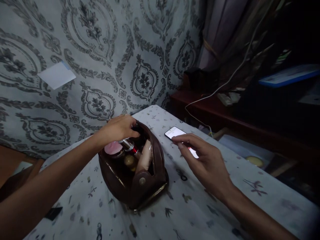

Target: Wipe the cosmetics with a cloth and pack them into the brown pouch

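Note:
A brown zippered makeup bag (110,183) stands unzipped on the patterned sheet. My left hand (121,128) is at its far rim, thumb and fingers bent around the dark edge; the fingertips are partly hidden. Inside the bag lie a round pink compact (113,148), a silver-and-red tube (131,146), a beige tube (145,156) and a small round gold-coloured item (130,162). To the right of the bag, a lit phone (175,131) lies flat. Over its near part hovers my right hand (205,160), index finger and thumb stretched toward the screen, holding nothing visible.
Patterned cloth (100,43) covers the wall behind, with a white card (57,75) on it. On the right, a dark red shelf (185,100) carries a white cable (225,85). A clear container (235,150) is beyond the sheet's right edge. A small black item (53,212) lies at lower left.

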A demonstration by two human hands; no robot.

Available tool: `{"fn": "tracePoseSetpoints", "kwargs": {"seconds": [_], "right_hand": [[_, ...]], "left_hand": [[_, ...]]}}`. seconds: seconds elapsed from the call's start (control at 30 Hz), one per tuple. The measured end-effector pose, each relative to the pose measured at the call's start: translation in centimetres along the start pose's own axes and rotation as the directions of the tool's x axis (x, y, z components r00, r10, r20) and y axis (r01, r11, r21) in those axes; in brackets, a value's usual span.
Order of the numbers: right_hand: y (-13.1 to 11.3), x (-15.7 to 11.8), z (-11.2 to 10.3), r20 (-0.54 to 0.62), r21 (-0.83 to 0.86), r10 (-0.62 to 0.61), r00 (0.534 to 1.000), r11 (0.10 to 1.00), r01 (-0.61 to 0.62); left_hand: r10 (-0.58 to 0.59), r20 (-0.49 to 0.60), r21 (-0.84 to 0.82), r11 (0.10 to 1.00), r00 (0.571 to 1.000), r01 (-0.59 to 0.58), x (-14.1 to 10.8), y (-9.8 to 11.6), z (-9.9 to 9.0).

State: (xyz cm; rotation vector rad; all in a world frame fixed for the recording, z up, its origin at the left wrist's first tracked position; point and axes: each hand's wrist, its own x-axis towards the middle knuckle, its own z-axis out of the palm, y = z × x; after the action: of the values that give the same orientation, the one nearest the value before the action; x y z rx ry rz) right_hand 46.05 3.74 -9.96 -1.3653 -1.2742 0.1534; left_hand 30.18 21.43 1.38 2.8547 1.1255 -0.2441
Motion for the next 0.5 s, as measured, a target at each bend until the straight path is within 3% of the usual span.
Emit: {"fn": "tracePoseSetpoints", "kwargs": {"seconds": [0.13,0.23,0.37,0.5], "right_hand": [[0.0,-0.1,0.0,0.004,-0.003,-0.013,1.000,1.000,0.013],[0.1,-0.1,-0.1,-0.010,-0.001,-0.027,1.000,1.000,0.027],[0.0,-0.3,-0.3,-0.012,0.000,-0.032,0.999,0.999,0.032],[-0.5,-0.5,0.1,0.045,-0.014,-0.025,0.999,1.000,0.026]], "left_hand": [[-0.013,-0.011,0.016,1.000,1.000,0.014,0.0,0.1,-0.3],[-0.032,-0.088,-0.046,0.999,0.996,0.028,-0.8,-0.3,-1.5],[-0.052,-0.177,-0.144,0.989,0.983,0.026,-3.5,-1.6,-2.9],[-0.067,-0.176,-0.268,0.963,0.982,0.018,-6.3,-2.8,-2.2]]}}
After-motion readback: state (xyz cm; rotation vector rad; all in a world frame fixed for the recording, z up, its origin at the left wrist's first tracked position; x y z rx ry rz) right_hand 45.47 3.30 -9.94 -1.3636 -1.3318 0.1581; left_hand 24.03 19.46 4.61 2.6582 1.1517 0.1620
